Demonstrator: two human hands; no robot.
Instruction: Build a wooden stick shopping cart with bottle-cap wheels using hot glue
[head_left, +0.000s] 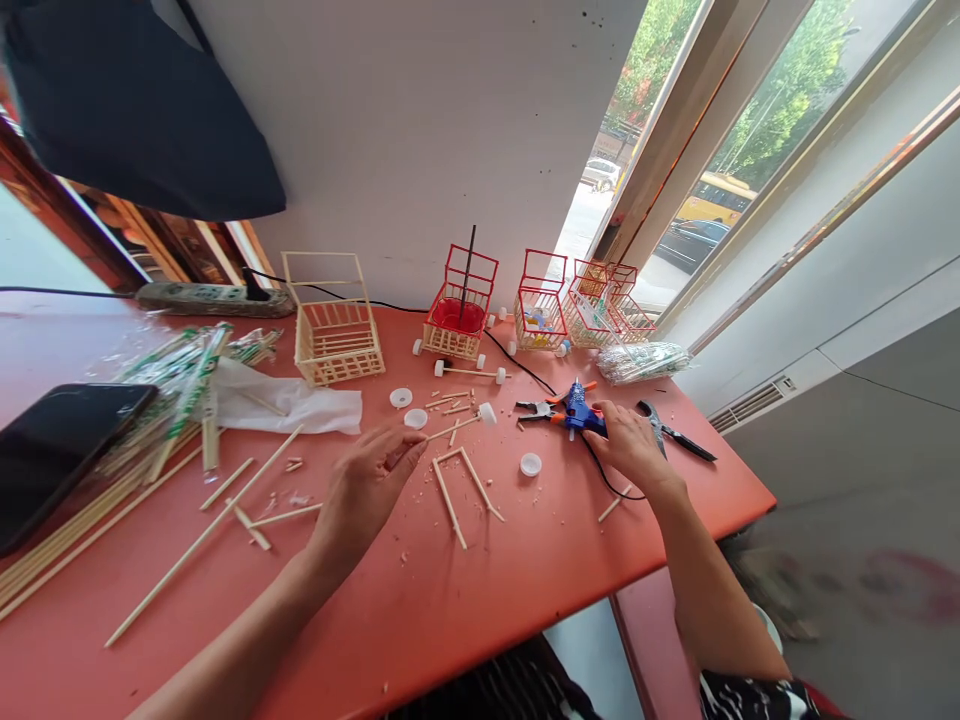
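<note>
Between the fingers of my left hand (379, 468) is a thin wooden stick (454, 428), with a white bottle cap (488, 414) at its far end. My right hand (632, 443) is closed around the handle of a blue glue gun (577, 408), whose nozzle points away from me. A U-shaped frame of sticks (452, 456) lies on the table below the held stick. Loose white caps (531, 465) lie nearby, one in front of the glue gun and two beyond my left hand. Pliers (537, 410) rest left of the glue gun, and cutters (686, 443) lie right of my right hand.
Small stick carts, one plain (337, 345) and several with red parts (461, 310), stand along the wall. A wheeled axle (470, 372) lies before them. At left are wrapped chopsticks (196, 385), long sticks (202, 540), a phone (71, 455) and a power strip (214, 298). Black cords cross the red table (525, 570).
</note>
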